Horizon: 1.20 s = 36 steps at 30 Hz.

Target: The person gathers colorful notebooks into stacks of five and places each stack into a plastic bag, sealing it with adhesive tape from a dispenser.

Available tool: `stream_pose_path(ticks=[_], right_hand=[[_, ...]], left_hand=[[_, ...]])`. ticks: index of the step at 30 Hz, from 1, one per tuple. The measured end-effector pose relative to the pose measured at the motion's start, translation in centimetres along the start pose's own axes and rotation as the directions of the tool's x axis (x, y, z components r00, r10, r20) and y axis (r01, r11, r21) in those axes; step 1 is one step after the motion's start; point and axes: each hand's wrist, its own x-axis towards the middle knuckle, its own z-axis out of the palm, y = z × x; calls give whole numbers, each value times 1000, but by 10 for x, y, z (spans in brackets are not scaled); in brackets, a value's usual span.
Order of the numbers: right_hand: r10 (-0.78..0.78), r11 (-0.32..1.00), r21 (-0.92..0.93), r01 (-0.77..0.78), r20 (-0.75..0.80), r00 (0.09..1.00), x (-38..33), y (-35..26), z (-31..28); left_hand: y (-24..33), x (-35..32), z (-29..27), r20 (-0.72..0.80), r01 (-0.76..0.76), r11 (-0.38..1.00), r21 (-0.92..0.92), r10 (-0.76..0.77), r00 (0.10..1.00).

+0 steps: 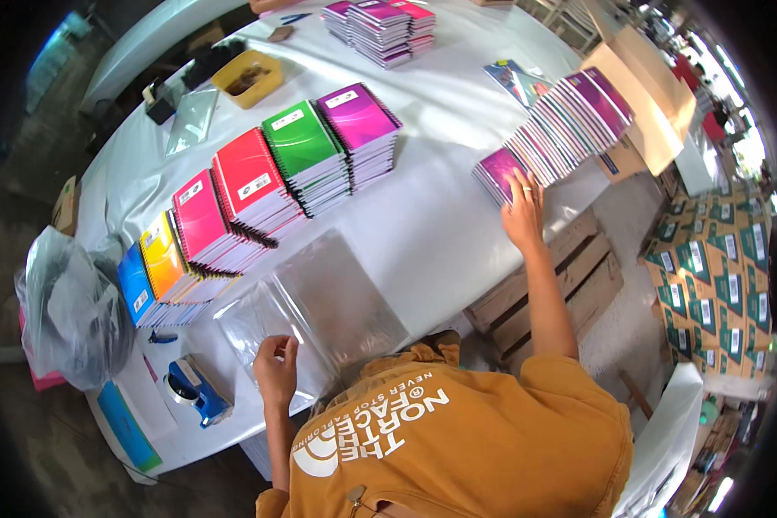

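Observation:
My right hand [523,211] reaches out to the right, its fingers spread on the purple notebook [497,170] at the near end of a long leaning row of notebooks [570,121]. My left hand [276,369] is over clear plastic bags [345,293] lying flat at the table's near edge. Its fingers are curled; whether they pinch the plastic I cannot tell. Beyond the bags stand stacks of spiral notebooks: blue [135,281], yellow [166,250], pink [202,216], red [249,177], green [300,142] and purple [354,114].
A blue tape dispenser [197,393] sits left of my left hand, near a bulging clear plastic bag [73,311]. Farther off are a yellow tub [249,79] and more notebook stacks [378,33]. An open cardboard box [652,95] and a wooden pallet [548,285] are at the right.

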Motion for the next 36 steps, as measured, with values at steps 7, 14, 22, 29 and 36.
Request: stream_pose_path(ticks=[7,14,22,29,36], right_hand=[[83,871,489,-46,-53,995,153,-155,27],[137,643,754,-135,60,989,192,-156,31],[-288,-177,803,-569,511,810,0,-249,-46],[-298,657,672,-343,649,700,-88,-299,47],[-220,812,561,161,38,975,0,-310,-19]], left_hand=[[62,15,5,61,-190,975,116,184,981],[15,-10,13,-71,-144,978,154,156,985],[-56,-46,60,142,-199,818,540,145,979],[-52,-54,43,-286,-171,985,0,164,944],[-44,-29,27,-202,-258,939,226,305,931]])
